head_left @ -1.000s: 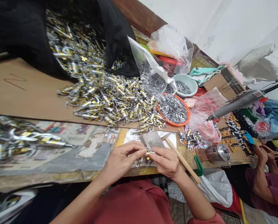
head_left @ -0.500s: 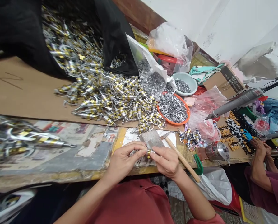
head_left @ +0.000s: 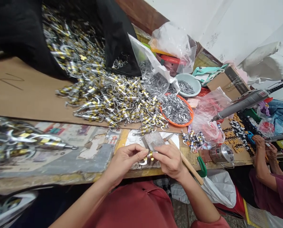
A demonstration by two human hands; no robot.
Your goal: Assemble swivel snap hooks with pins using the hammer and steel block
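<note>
Between my two hands is a small silver-and-gold metal piece (head_left: 150, 156) with a curved, hook-like silver part. My left hand (head_left: 123, 161) pinches its left end between thumb and fingertips. From the other side, my right hand (head_left: 170, 162) grips the right end, its fingers curled and partly covering it. Just beyond my fingers lies a flat grey metal block (head_left: 155, 140) on white paper. A wooden handle (head_left: 191, 170) slants past my right wrist. Many similar pieces form a large pile (head_left: 122, 101) on cardboard, spilling from a black bag (head_left: 117, 28).
An orange basket (head_left: 192, 117) and a pale blue bowl (head_left: 198, 86) hold small metal parts. Right of me are a metal cup (head_left: 223, 155), a green hook-shaped handle (head_left: 202, 167) and a grey electric screwdriver (head_left: 241, 103). A co-worker's hands (head_left: 262, 148) are at far right.
The metal piece has turned in my fingers, so its curved silver part now shows by my left fingertips. My hands have shifted only slightly. The co-worker's hands have moved apart.
</note>
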